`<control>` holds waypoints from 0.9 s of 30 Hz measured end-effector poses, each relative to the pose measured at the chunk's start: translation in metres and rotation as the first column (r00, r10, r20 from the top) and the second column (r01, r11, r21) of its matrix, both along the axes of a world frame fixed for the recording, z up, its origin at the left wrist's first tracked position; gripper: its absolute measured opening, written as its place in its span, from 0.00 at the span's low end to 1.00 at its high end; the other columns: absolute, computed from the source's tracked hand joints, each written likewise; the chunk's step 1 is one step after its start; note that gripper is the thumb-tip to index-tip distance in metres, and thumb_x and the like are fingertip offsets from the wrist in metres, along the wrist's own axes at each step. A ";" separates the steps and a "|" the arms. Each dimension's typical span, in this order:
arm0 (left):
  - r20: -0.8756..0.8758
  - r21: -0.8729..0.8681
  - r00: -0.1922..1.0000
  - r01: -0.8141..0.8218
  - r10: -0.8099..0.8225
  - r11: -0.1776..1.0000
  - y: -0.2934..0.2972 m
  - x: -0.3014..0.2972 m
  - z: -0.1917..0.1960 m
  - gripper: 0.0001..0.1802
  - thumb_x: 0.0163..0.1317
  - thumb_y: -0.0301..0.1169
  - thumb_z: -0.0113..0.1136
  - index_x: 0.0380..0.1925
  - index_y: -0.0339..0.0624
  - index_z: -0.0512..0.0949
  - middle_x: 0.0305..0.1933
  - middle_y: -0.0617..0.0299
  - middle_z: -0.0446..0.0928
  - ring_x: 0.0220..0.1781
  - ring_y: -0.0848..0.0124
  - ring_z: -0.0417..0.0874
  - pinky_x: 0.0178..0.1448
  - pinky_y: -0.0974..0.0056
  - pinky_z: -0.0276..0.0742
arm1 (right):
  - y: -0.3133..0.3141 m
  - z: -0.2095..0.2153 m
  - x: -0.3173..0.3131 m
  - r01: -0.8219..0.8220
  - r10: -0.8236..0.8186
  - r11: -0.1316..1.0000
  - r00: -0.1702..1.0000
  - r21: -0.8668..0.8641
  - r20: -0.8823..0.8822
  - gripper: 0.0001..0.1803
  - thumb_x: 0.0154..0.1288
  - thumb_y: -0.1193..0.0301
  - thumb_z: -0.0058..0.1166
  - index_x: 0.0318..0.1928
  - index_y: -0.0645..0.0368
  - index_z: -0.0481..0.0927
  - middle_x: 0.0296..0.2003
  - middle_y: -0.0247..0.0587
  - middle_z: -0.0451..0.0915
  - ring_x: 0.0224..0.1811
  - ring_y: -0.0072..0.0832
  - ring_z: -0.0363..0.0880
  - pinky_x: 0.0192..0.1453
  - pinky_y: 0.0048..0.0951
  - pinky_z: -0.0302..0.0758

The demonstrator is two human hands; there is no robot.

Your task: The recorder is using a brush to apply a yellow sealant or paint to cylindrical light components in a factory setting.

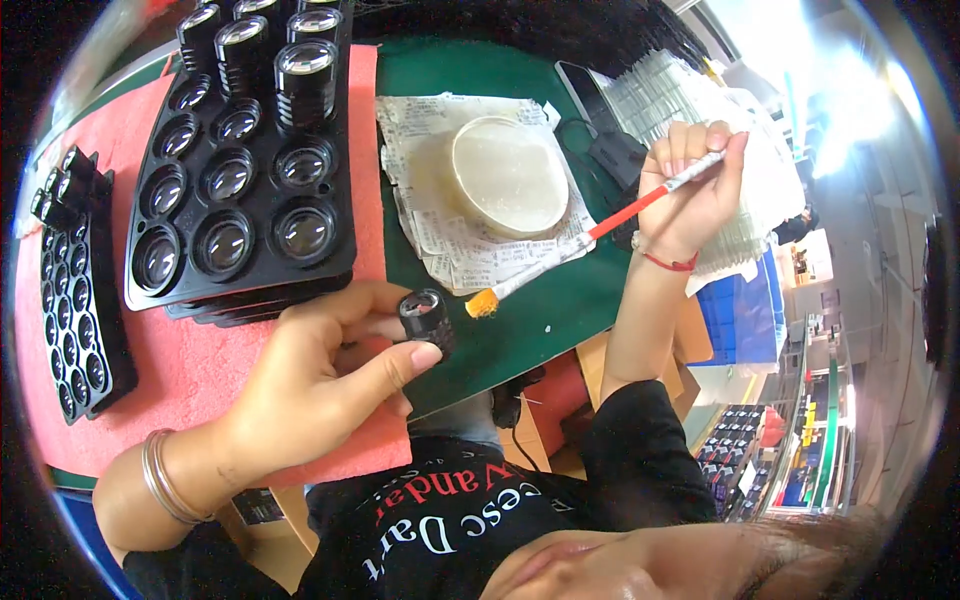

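The person's left hand (325, 385) grasps 1 black ribbed lens barrel (427, 325) between the thumb and the fingers, its glass end facing up, above the near edge of the green table (500, 360). The right hand (695, 190) grips 1 slender brush (628, 212) near its upper end, the thumb pressed along the handle and the fingers curled against it. The handle is part red and part white-wrapped, and it slants down to a yellowish tip just beside the barrel, on its right. Beyond the hands, 1 round tub (457, 195) with pale contents sits on layered printed paper (412, 140). To the left, a large black tray (268, 268) lies on a pink cloth (365, 180), atop other trays; its lenses sit in 3 columns, and tall black barrels (305, 85) stand toward its far end. A smaller-looking black tray (120, 345) lies farther left, also on the cloth, with barrels upright at its far end. A red cord (672, 264) circles the right wrist, and silver bangles (160, 480) ring the left forearm.
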State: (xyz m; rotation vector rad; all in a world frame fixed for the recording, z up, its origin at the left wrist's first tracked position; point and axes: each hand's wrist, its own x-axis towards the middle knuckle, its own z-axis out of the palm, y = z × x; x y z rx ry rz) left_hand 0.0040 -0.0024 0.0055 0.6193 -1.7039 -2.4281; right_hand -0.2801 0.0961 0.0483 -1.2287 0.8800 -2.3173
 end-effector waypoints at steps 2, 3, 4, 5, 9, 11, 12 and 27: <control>-0.005 -0.009 1.000 0.015 -0.015 1.000 -0.002 0.000 0.004 0.17 0.57 0.28 0.56 0.43 0.29 0.67 0.34 0.62 0.75 0.31 0.80 0.74 0.32 0.75 0.73 | -0.001 0.001 0.004 -0.023 0.023 1.000 1.000 -0.019 -0.015 0.16 0.66 0.59 0.37 0.25 0.56 0.66 0.14 0.30 0.57 0.17 0.20 0.52 0.22 0.22 0.52; -0.008 -0.018 0.999 0.033 -0.034 0.999 -0.003 0.001 0.005 0.17 0.57 0.29 0.56 0.42 0.29 0.67 0.33 0.61 0.75 0.30 0.80 0.74 0.31 0.74 0.73 | -0.001 0.001 0.007 -0.043 0.042 0.998 0.999 -0.037 -0.029 0.16 0.66 0.59 0.37 0.26 0.55 0.66 0.15 0.30 0.57 0.18 0.21 0.53 0.23 0.23 0.52; -0.008 -0.017 1.000 0.030 -0.030 0.999 -0.003 0.000 0.005 0.17 0.57 0.29 0.56 0.42 0.29 0.67 0.33 0.61 0.75 0.30 0.80 0.74 0.31 0.74 0.73 | 0.000 0.001 0.008 -0.078 0.076 0.997 0.995 -0.028 -0.066 0.16 0.66 0.58 0.36 0.26 0.55 0.65 0.15 0.32 0.58 0.18 0.22 0.53 0.24 0.24 0.54; -0.005 0.012 0.999 0.040 -0.040 0.999 -0.004 0.000 0.005 0.18 0.57 0.29 0.56 0.43 0.28 0.66 0.32 0.62 0.75 0.29 0.79 0.75 0.31 0.74 0.73 | -0.001 0.001 0.009 -0.082 0.080 0.996 0.995 -0.027 -0.065 0.16 0.66 0.58 0.36 0.26 0.55 0.65 0.15 0.32 0.58 0.18 0.22 0.53 0.24 0.24 0.54; -0.022 0.129 0.999 0.051 -0.049 0.990 -0.003 -0.001 0.001 0.19 0.59 0.28 0.53 0.45 0.26 0.63 0.34 0.60 0.75 0.26 0.78 0.75 0.30 0.74 0.73 | 0.000 0.002 0.010 -0.120 0.115 0.991 0.989 -0.053 -0.090 0.15 0.66 0.58 0.35 0.28 0.55 0.64 0.15 0.33 0.59 0.19 0.23 0.54 0.25 0.25 0.55; -0.033 0.156 0.998 0.052 -0.048 0.986 -0.002 -0.002 0.001 0.19 0.60 0.28 0.51 0.46 0.25 0.63 0.36 0.59 0.75 0.26 0.78 0.75 0.30 0.74 0.73 | 0.000 0.001 0.010 -0.114 0.109 0.992 0.988 -0.048 -0.108 0.15 0.66 0.58 0.35 0.28 0.54 0.64 0.15 0.33 0.59 0.19 0.23 0.55 0.25 0.25 0.55; -0.044 0.182 0.998 0.053 -0.045 0.982 -0.002 -0.002 0.001 0.19 0.60 0.27 0.50 0.47 0.25 0.62 0.38 0.59 0.75 0.25 0.78 0.75 0.30 0.75 0.73 | -0.001 0.001 0.010 -0.117 0.112 0.992 0.987 -0.041 -0.115 0.15 0.66 0.58 0.35 0.28 0.55 0.64 0.16 0.34 0.60 0.19 0.24 0.55 0.25 0.25 0.55; 0.017 0.138 0.998 0.063 -0.066 0.988 -0.004 -0.003 0.001 0.20 0.59 0.29 0.52 0.46 0.24 0.62 0.31 0.61 0.74 0.23 0.77 0.74 0.28 0.75 0.72 | 0.000 -0.003 0.011 -0.132 0.120 0.991 0.962 -0.034 -0.246 0.16 0.67 0.57 0.33 0.28 0.55 0.64 0.17 0.36 0.62 0.21 0.26 0.59 0.27 0.27 0.58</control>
